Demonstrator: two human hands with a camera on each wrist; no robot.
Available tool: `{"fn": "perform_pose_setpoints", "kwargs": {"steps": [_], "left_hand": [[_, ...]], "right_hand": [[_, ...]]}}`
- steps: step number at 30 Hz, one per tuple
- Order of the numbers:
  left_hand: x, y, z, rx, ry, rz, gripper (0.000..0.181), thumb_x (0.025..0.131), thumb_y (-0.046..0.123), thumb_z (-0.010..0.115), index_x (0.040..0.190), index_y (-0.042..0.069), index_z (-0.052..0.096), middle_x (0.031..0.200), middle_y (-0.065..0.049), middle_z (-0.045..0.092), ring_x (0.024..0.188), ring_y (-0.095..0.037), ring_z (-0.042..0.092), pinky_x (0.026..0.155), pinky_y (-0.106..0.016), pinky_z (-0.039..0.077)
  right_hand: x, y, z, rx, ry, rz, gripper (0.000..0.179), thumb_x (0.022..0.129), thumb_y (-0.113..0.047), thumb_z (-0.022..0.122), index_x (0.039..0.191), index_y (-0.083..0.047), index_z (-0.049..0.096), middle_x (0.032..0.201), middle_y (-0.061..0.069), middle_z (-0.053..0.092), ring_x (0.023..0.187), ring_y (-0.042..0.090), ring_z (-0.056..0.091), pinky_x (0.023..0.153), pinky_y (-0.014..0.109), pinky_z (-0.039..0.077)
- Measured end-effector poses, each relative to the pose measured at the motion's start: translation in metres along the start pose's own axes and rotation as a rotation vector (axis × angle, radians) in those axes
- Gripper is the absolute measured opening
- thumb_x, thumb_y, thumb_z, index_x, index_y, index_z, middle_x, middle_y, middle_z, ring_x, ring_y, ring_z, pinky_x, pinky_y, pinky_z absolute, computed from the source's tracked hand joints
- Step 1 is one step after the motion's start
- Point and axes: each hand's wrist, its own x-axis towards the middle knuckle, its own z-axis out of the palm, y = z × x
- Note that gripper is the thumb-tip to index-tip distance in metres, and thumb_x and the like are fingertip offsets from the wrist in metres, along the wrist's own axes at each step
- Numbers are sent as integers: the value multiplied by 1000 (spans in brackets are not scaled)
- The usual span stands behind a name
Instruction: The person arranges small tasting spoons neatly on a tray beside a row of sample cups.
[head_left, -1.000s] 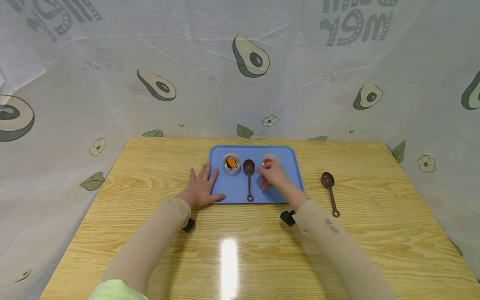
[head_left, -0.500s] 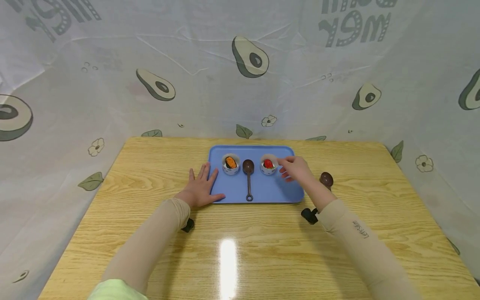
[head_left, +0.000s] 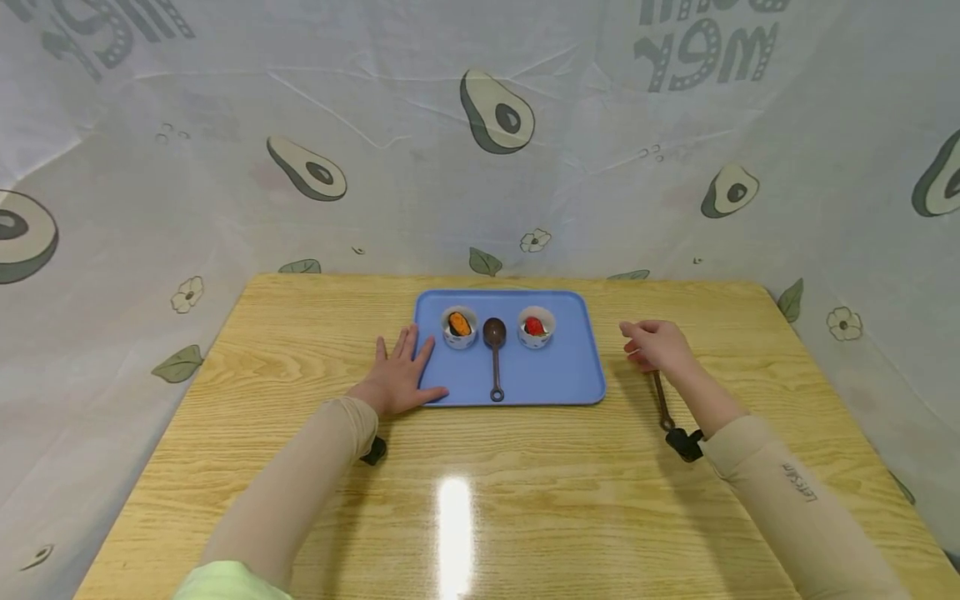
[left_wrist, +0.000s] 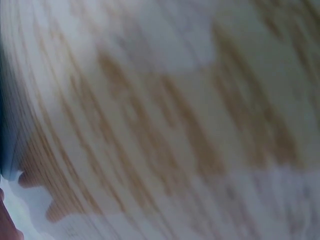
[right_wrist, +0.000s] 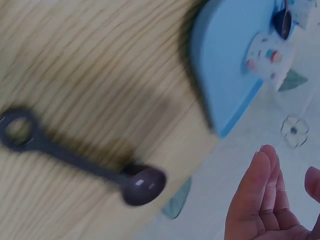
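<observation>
My left hand (head_left: 393,375) lies with fingers spread over the left edge of a blue tray (head_left: 555,375). My right hand (head_left: 660,346) is to the right of the tray, above a brown spoon (head_left: 662,404) whose bowl end it hides in the head view. The right wrist view shows that spoon (right_wrist: 145,186) whole on the table, with the thumb and fingers apart and nothing between them. On the tray, another brown spoon (head_left: 495,367) lies between two small white bowls. The left bowl (head_left: 460,342) holds an orange-topped sushi piece (head_left: 459,323); the right bowl (head_left: 535,342) holds a red piece (head_left: 533,326).
The wooden table (head_left: 337,525) runs back to a hanging cloth (head_left: 412,208) printed with avocados. Black wrist devices sit under each wrist, the right one (head_left: 684,444) near the spoon's handle end. The left wrist view is mostly blurred wood grain (left_wrist: 150,125).
My right hand has moved from the right bowl, across the tray's right side, to above the spoon on the table. The red piece now shows in the bowl. The left hand has stayed put.
</observation>
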Motion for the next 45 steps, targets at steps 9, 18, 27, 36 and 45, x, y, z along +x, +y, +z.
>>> {"fn": "perform_pose_setpoints", "kwargs": {"steps": [9, 18, 27, 36, 45], "left_hand": [[0, -2, 0, -25, -9, -5, 93, 87, 66, 43, 152, 8, 9, 155, -25, -6, 144, -40, -3, 109, -66, -1], [3, -2, 6, -29, 5, 4, 93, 87, 68, 41, 152, 8, 9, 155, -24, -7, 144, -39, -4, 109, -66, -2], [1, 0, 2, -13, -14, -2, 93, 87, 67, 42, 152, 8, 9, 155, -26, -7, 144, -40, -3, 109, -66, 0], [3, -3, 6, -18, -11, -2, 93, 87, 69, 40, 152, 10, 8, 155, -24, -8, 144, -38, -5, 109, -65, -2], [4, -4, 7, -32, -5, -1, 94, 87, 68, 42, 152, 10, 9, 155, -24, -9, 144, -38, -6, 109, -65, -3]], "right_hand": [[-4, 24, -20, 0, 27, 27, 56, 98, -37, 43, 125, 11, 49, 82, 4, 63, 68, 10, 62, 75, 37, 54], [-3, 50, -27, -47, 29, 55, 54, 97, -36, 47, 124, 11, 51, 88, 9, 67, 73, 11, 63, 73, 34, 54], [-2, 67, -28, -58, 10, 97, 55, 96, -37, 48, 125, 11, 50, 101, 20, 64, 79, 15, 64, 75, 36, 55], [-1, 78, -22, -46, -15, 132, 54, 95, -35, 50, 124, 11, 50, 95, 12, 62, 76, 13, 62, 72, 34, 54], [-2, 85, -17, -3, -41, 151, 55, 95, -31, 50, 126, 14, 47, 83, 3, 65, 68, 5, 62, 68, 31, 55]]}}
